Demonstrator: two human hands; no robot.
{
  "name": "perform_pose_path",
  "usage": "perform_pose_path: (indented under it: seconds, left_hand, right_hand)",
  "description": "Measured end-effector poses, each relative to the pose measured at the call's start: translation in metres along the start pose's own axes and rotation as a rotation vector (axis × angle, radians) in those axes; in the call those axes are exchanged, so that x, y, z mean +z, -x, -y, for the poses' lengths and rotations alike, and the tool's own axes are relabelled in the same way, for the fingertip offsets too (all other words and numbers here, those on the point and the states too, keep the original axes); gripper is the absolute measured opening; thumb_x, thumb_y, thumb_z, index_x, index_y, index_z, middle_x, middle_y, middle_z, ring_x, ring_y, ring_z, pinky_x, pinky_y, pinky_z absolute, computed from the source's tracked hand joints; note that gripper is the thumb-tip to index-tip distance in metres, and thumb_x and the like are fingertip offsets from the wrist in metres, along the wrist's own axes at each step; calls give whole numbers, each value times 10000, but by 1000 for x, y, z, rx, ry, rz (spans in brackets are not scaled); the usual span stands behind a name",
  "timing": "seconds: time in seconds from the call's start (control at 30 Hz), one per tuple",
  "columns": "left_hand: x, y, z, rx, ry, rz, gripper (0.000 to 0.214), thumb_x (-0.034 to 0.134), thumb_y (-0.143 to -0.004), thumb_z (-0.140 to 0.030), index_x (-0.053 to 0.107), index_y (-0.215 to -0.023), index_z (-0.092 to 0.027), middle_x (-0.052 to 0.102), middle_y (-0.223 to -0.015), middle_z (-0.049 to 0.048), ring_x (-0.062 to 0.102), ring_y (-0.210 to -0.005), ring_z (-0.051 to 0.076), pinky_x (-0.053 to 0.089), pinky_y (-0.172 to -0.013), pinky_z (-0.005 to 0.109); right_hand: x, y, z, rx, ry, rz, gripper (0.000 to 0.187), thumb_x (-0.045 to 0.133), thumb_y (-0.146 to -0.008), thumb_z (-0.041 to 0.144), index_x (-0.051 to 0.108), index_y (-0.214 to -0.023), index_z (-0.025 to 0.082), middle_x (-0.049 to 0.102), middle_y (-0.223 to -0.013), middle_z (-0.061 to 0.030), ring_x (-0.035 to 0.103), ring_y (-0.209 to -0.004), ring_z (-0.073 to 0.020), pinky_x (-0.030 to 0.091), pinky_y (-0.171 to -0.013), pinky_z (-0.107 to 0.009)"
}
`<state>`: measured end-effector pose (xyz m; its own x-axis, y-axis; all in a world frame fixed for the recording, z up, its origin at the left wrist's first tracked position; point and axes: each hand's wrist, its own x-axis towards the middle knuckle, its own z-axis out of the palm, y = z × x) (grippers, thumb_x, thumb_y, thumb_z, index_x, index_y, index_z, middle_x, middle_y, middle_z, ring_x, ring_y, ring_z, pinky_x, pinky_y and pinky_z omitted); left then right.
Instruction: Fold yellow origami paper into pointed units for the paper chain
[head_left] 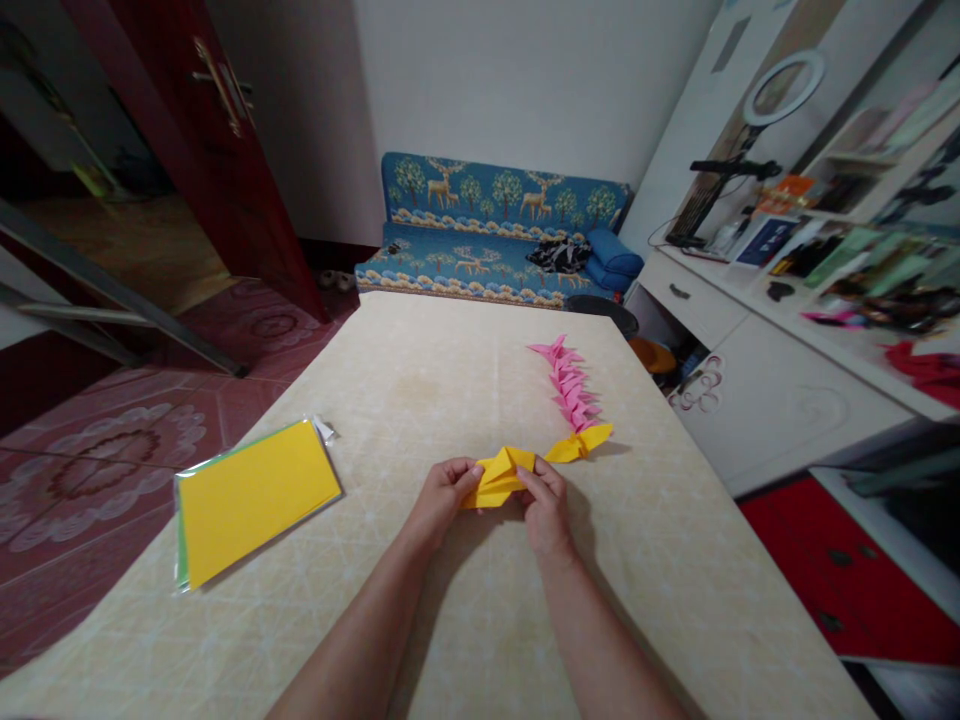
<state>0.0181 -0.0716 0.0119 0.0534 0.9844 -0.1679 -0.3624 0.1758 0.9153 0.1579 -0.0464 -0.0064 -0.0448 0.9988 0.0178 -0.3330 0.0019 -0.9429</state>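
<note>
Between my two hands is a partly folded sheet of yellow origami paper (498, 478), with creased flaps standing up in its middle. My left hand (444, 492) pinches its left end, and my right hand (546, 500) grips the right end with the thumb on top. Just beyond my right hand lies a finished-looking yellow folded paper piece (581, 443). It touches or nearly touches a row of several pink folded paper pieces (571, 385) with pointed tips, running away from me. The fingers under the paper are mostly hidden.
A stack of yellow and green paper (259, 500) in a clear sleeve lies on the table (420, 350) at left. Beyond the far edge stands a blue patterned sofa (480, 235). A white dresser (720, 350) is on the right, a red door (202, 150) on the left.
</note>
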Motion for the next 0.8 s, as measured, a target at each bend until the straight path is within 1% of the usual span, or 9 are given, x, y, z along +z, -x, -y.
perform_pose_path:
  seconds: [0.1, 0.2, 0.27, 0.3, 0.4, 0.47, 0.57, 0.7, 0.8]
  left_hand:
    - [0, -1, 1, 25, -3, -77, 307, 712, -666, -407, 686, -748, -112, 667, -666, 60, 586, -569, 141, 426, -529, 220]
    - [0, -3, 4, 79, -28, -152, 292, 706, -676, -391, 696, -764, -114, 676, -685, 54, 598, -608, 150, 439, -573, 227]
    - [1, -3, 5, 106, -30, -182, 292, 690, -694, -391, 696, -780, -113, 681, -711, 57, 594, -617, 151, 443, -581, 231]
    - [2, -3, 5, 117, -28, -189, 296, 682, -702, -396, 695, -782, -111, 683, -722, 60, 594, -622, 152, 445, -585, 234]
    - [6, 0, 2, 153, -50, -171, 307, 682, -700, -399, 691, -819, -116, 685, -767, 73, 605, -662, 167, 454, -606, 244]
    - [10, 2, -1, 181, -81, -136, 330, 736, -648, -355, 675, -882, -129, 685, -817, 81, 615, -708, 179, 463, -639, 253]
    - [15, 4, -4, 206, -90, -89, 433, 793, -571, -258, 631, -957, -144, 678, -888, 90, 625, -780, 197, 474, -704, 275]
    - [12, 1, -1, 209, -81, -85, 409, 765, -610, -256, 606, -973, -154, 677, -859, 80, 631, -771, 188, 478, -701, 274]
    - [5, -1, 2, 171, -59, -136, 420, 732, -655, -318, 589, -1015, -158, 680, -773, 62, 638, -678, 174, 474, -618, 258]
  right_hand:
    - [-2, 1, 3, 13, -9, 64, 236, 618, -665, 266, 638, -883, 176, 678, -801, -27, 628, -729, -206, 499, -670, -304]
    - [-2, 1, 3, 24, 19, 119, 298, 633, -652, 249, 629, -946, 199, 685, -856, -19, 632, -762, -208, 506, -694, -311]
    - [0, 1, 3, 43, 73, 129, 331, 641, -658, 246, 619, -986, 203, 684, -885, -20, 630, -763, -202, 508, -687, -304]
    - [2, 1, 3, 49, 109, 115, 327, 646, -662, 251, 619, -983, 197, 683, -869, -21, 627, -734, -193, 507, -653, -290]
    - [5, 1, 4, 29, 224, 25, 240, 660, -666, 281, 629, -878, 173, 656, -709, -1, 576, -570, -151, 453, -501, -232]
    - [6, 1, 4, -4, 266, -22, 200, 664, -664, 300, 631, -817, 175, 639, -656, 9, 548, -527, -138, 422, -467, -220]
    - [6, 1, 4, -17, 288, -60, 185, 664, -667, 323, 627, -782, 184, 623, -629, 17, 524, -498, -130, 398, -441, -213]
    - [5, 3, 3, -10, 285, -42, 215, 673, -676, 336, 622, -811, 176, 591, -594, 29, 467, -440, -104, 361, -394, -199]
    - [6, 4, 3, 52, 242, -18, 273, 677, -682, 353, 623, -884, 178, 647, -698, -2, 544, -509, -136, 396, -395, -205]
